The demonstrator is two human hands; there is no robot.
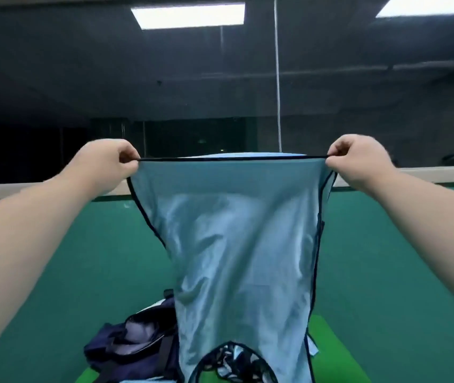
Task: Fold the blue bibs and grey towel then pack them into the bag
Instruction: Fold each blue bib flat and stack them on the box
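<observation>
The left hand point(107, 164) and the right hand point(358, 161) each pinch one corner of the dark-edged hem of a blue bib point(242, 244), at about 10 and 2 o'clock in the view. The hem is stretched straight between them, and the bib hangs down toward 6 o'clock. Behind it, at 7 o'clock, a dark navy bag point(134, 346) lies on a green mat point(328, 352).
</observation>
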